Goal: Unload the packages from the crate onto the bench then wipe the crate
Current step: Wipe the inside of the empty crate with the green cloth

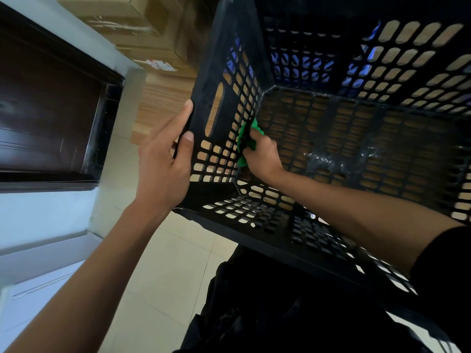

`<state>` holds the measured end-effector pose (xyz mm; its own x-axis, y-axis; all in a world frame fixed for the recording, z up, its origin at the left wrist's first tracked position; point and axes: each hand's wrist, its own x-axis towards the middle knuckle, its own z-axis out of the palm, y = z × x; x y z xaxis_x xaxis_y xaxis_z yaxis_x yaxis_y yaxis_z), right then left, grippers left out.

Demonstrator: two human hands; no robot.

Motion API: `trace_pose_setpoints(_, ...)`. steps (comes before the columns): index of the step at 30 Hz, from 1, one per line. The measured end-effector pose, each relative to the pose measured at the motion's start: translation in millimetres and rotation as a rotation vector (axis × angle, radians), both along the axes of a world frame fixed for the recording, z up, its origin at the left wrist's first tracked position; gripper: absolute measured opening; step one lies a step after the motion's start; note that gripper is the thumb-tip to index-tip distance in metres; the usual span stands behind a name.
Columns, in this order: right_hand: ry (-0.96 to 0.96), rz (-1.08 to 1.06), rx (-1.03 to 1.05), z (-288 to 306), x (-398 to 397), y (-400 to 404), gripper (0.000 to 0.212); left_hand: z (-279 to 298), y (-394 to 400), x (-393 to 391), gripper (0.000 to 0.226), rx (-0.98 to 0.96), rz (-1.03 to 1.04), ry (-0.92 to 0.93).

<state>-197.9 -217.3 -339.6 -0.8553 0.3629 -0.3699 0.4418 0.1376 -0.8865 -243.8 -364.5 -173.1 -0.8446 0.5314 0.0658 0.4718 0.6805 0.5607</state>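
The white label (pixel 160 64) on the cardboard boxes (pixel 132 24) is too blurred to read.

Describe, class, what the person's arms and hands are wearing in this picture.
The left hand and right hand are bare: no gloves, rings or watch visible. Both forearms are uncovered. A black sleeve shows on the right upper arm; no left sleeve is in view.

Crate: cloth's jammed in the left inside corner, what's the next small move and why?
Probably drag the green cloth out of that corner and across the crate floor toward the whitish smear. The right hand grips the cloth against the left wall, the left hand steadies that wall's rim, no packages are visible inside, and the smear looks unwiped.
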Motion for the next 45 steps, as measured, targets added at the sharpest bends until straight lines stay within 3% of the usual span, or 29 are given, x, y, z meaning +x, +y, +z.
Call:
trace_pose_setpoints(3, 0.109, -0.032, -0.072, 29, 7, -6, 0.034, -1, 0, 0, 0.044, 0.009, 0.001, 0.02)
trace_pose_setpoints(6, 0.24, -0.019, -0.135, 50, 17, -18, 0.047, 0, 0, -1, 0.043, 0.019, -0.004, 0.05)
trace_pose_setpoints(8, 0.258, 0.049, -0.089, 56, 28, -24, 0.061, -1, 0, -1, 0.042, 0.026, -0.002, 0.055)
trace_pose_setpoints(12, 0.264, 0.183, 0.089, 35, 37, -25, 0.065, 0, -1, -3, 0.043, 0.015, 0.012, 0.065)
trace_pose_setpoints(16, 0.016, 0.275, 0.078, -5, 25, -8, 0.039, 1, -1, -1, 0.042, -0.002, 0.015, 0.075)
trace_pose_setpoints(20, 0.023, 0.253, 0.032, -12, 20, 8, 0.027, 0, -1, -1, 0.041, 0.011, 0.021, 0.073)
trace_pose_setpoints(26, 0.432, 0.055, -0.083, 27, 37, 3, 0.038, 0, -1, -2, 0.039, 0.045, 0.04, 0.074)
trace_pose_setpoints(32, 0.683, 0.11, 0.026, 62, 41, -29, 0.049, -2, 0, -3, 0.041, 0.044, 0.048, 0.075)
trace_pose_setpoints(41, 0.691, 0.26, 0.134, 27, 28, -38, 0.047, -5, -1, -2, 0.042, 0.008, 0.017, 0.15)
trace_pose_setpoints(45, 0.499, 0.436, 0.239, -20, 35, -24, 0.044, -3, 0, -1, 0.042, -0.021, -0.01, 0.181)
